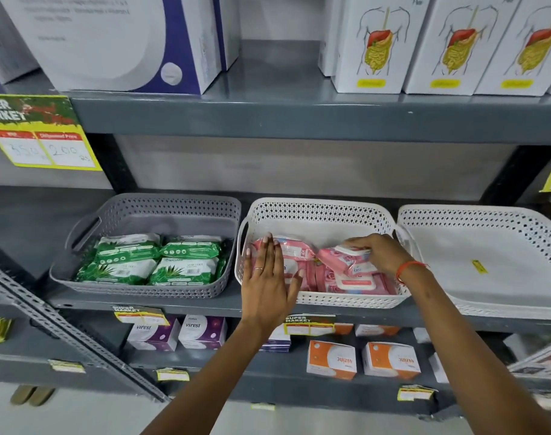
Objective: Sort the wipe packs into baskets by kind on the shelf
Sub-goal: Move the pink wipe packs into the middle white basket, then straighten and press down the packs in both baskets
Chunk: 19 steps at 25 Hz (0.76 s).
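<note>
A grey basket (142,215) on the middle shelf holds several green wipe packs (151,262) lying flat. To its right a white basket (315,211) holds several pink wipe packs (352,281). My left hand (269,277) lies flat, fingers spread, on the pink packs at the basket's left side. My right hand (374,252) grips a pink wipe pack (346,257) at the basket's right side, tilted above the others. A second white basket (487,221) at the far right is empty apart from a yellow sticker.
The shelf above carries white boxes (371,42) with a digestive-tract drawing and a large white and purple box (126,42). The shelf below holds purple boxes (202,332) and orange boxes (330,359). Yellow price tags (42,142) hang on shelf edges. A slotted grey upright (64,334) slants at left.
</note>
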Tool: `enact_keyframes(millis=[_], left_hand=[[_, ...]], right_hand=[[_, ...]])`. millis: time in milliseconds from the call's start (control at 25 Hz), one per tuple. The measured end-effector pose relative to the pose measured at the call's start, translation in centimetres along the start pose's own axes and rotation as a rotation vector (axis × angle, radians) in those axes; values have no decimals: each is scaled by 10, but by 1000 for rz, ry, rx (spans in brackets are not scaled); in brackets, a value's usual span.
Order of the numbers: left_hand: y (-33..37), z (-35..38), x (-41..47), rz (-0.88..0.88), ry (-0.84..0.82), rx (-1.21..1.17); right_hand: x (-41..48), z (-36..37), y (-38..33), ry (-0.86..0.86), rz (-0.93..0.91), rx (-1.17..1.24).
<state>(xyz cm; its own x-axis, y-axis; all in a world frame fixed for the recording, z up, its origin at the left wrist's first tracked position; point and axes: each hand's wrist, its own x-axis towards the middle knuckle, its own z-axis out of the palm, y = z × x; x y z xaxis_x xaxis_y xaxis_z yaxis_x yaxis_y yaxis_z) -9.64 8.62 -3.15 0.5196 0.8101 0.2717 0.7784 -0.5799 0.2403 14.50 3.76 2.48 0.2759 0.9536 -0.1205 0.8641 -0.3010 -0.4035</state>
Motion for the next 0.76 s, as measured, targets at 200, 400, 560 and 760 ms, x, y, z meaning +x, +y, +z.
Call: enact_keyframes(millis=[200, 400, 560, 760], left_hand=[[0, -1, 0, 12, 0, -7], [-12, -9, 0, 3, 48, -4], [-66, -27, 0, -128, 146, 69], [-144, -47, -14, -239, 107, 125]], right_hand=[[-9, -11, -20, 236, 42, 86], [-8, -12, -90, 501, -170, 427], [20, 19, -165, 365, -337, 519], [73, 89, -245, -48, -346, 185]])
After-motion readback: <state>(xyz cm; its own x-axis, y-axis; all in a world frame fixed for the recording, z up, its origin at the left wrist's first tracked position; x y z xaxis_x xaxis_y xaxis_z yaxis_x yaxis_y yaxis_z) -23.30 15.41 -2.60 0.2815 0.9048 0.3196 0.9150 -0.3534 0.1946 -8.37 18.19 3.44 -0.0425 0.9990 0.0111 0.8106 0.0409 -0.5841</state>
